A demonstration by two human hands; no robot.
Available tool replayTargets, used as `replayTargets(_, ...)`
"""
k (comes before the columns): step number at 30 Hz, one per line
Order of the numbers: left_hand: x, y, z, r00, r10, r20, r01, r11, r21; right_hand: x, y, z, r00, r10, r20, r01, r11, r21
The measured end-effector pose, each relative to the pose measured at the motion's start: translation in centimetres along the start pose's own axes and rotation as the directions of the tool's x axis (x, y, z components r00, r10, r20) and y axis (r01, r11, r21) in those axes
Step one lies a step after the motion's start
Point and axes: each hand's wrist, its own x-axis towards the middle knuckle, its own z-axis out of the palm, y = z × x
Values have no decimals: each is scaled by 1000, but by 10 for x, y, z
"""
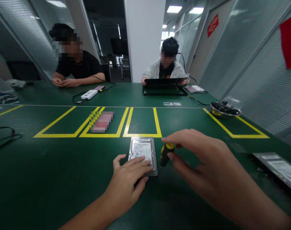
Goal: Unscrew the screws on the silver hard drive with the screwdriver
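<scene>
A silver hard drive (142, 150) with a white label lies flat on the green table (51, 169), just below the yellow taped boxes. My left hand (128, 182) rests on its near end, fingers spread over the label and pressing it down. My right hand (202, 166) holds a small screwdriver with a black and yellow handle (166, 154) between thumb and fingers. The tool stands nearly upright beside the drive's right edge, its tip down by the near right corner.
Another hard drive (279, 169) lies at the right edge. A metal bowl (225, 110) of small parts sits at the far right. Two people sit across the table, one behind a black tray (164, 91). A white device (89, 94) and cables lie at the far left.
</scene>
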Motion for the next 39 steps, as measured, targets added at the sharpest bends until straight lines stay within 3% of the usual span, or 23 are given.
replayTargets(6, 0, -1, 0, 1000, -1, 0, 1, 1000, 4, 1, 1, 3, 997, 54, 50, -55, 998, 22)
replayTargets(12, 1, -1, -1, 1000, -2, 7, 2, 1000, -1, 1, 0, 3, 1000, -8, 10, 8, 1000, -18)
replayTargets(17, 1, 1, -2, 1000, -12, 4, 12, 1000, -4, 0, -2, 4, 998, 49, 27, -49, 999, -24)
replayTargets(22, 1, 2, -3, 1000, -15, 12, 15, 1000, -4, -2, -3, 3, 1000, -6, -1, 6, 998, -57)
replayTargets(28, 1, 0, -4, 1000, -7, 15, 7, 1000, -6, -2, -5, 1, 999, 28, 35, -25, 997, -78)
replayTargets(33, 2, -1, -4, 1000, -6, 20, 6, 1000, -6, -4, -4, 1, 999, -16, -27, 14, 995, -99)
replayTargets(39, 2, 1, -6, 999, -24, 25, 24, 1000, -10, -2, -6, 2, 999, 31, 28, -29, 998, -61)
